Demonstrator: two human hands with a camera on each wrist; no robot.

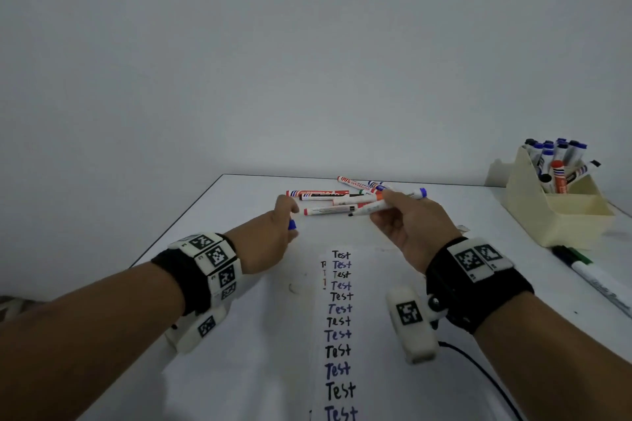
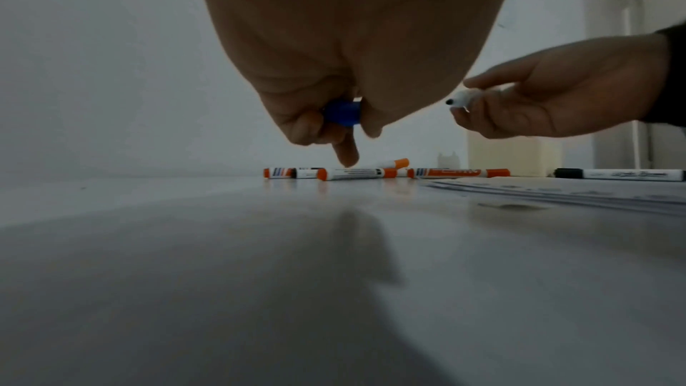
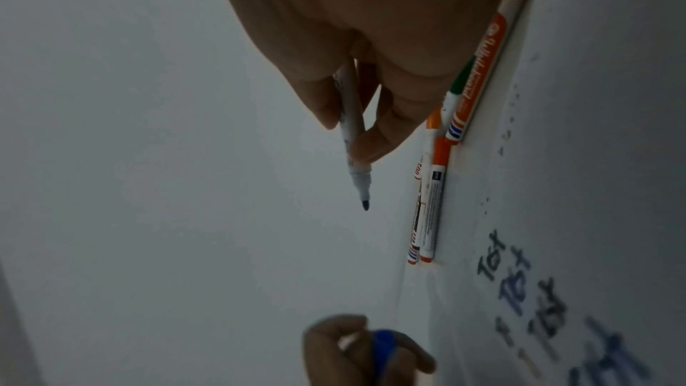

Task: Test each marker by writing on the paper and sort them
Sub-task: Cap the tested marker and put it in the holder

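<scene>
The white worktop [image 1: 239, 335] held the paper [image 1: 369, 335] near the middle. Far behind it lay a pile of markers [image 1: 328, 196]. The right hand [image 1: 407, 229] gripped 1 open marker [image 1: 379, 206]. The left hand [image 1: 270, 239] pinched its blue cap [image 1: 291, 224].

The right hand [image 3: 356, 40] fills the top centre of the view, its fingers [image 3: 386, 140] and thumb pinching an uncapped marker [image 3: 352, 128]. The marker points toward six o'clock, its dark tip bare and held in the air, touching nothing. At three o'clock from the tip, a cluster of capped markers [image 3: 434, 201] with orange ends lies on the white table [image 3: 575, 99], running from one o'clock down toward five o'clock; one among them has a green end. At four o'clock, the paper [image 3: 601, 275] carries several handwritten words reading "Test" in dark and blue ink. At six o'clock, the left hand [image 3: 352, 354] grips a blue cap [image 3: 382, 348] between curled fingers.
</scene>
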